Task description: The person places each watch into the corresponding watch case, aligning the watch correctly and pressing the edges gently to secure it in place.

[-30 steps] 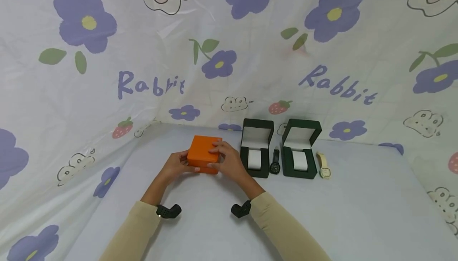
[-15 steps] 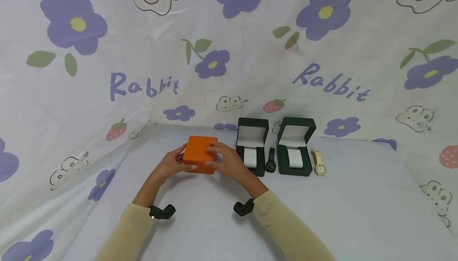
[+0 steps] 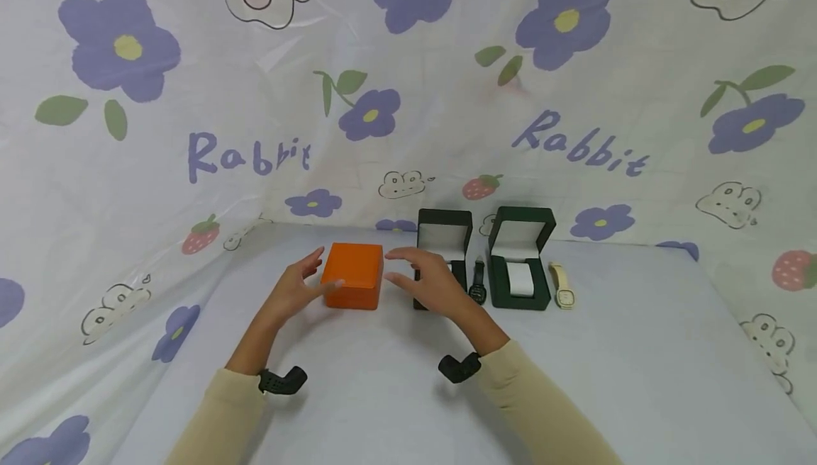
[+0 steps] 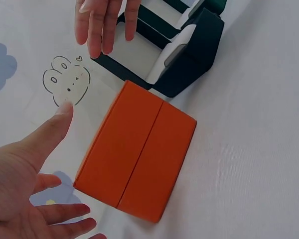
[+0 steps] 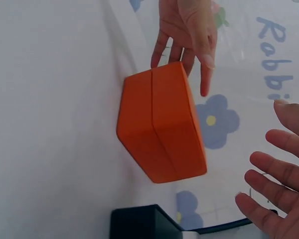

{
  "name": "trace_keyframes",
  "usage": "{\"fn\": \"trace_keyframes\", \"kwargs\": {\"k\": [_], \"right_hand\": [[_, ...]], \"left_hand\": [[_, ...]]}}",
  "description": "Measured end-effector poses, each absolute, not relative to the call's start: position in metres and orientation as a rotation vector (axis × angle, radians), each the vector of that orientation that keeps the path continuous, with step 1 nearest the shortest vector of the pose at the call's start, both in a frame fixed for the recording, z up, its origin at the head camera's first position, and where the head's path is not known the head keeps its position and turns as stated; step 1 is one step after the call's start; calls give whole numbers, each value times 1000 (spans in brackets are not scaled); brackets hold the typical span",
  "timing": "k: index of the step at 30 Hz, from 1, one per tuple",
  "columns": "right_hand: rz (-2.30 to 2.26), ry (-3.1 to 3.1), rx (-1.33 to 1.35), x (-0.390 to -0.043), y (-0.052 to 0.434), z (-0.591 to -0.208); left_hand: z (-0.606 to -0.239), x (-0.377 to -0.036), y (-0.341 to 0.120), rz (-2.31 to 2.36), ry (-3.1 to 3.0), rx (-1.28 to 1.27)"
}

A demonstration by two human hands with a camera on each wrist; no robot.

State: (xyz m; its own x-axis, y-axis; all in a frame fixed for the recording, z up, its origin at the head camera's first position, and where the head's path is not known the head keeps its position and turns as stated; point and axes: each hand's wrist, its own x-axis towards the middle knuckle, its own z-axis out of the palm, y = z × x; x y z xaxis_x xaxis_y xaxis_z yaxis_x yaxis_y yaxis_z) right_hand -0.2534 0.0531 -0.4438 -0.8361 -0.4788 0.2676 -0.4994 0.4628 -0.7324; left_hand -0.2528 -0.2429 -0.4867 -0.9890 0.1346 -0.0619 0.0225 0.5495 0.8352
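Left hand (image 3: 290,291) and right hand (image 3: 439,284) spread, gripping nothing — orange box (image 3: 353,275) closed; dark boxes (image 3: 443,236) (image 3: 520,258) open, watches (image 3: 477,290) (image 3: 563,288) outside.

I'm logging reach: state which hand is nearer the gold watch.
Right. The right hand is left of the gold watch; the left hand is farther left, beyond the orange box.

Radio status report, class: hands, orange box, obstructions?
Left hand, right hand empty, flanking orange box. Box closed, on table. Nothing visibly blocking; open dark watch box behind right hand.
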Motion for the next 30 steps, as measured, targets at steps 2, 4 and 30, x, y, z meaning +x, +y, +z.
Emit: {"fn": "trace_keyframes", "kwargs": {"k": [2, 4, 30], "right_hand": [[1354, -2657, 885, -252, 58, -439], [1352, -2644, 886, -250, 62, -437], [1369, -2559, 762, -236, 131, -416]], "left_hand": [[-483, -253, -240, 1440, 2677, 154], [-481, -253, -236, 1425, 2708, 169], [-440, -239, -168, 1432, 2814, 382]]}}
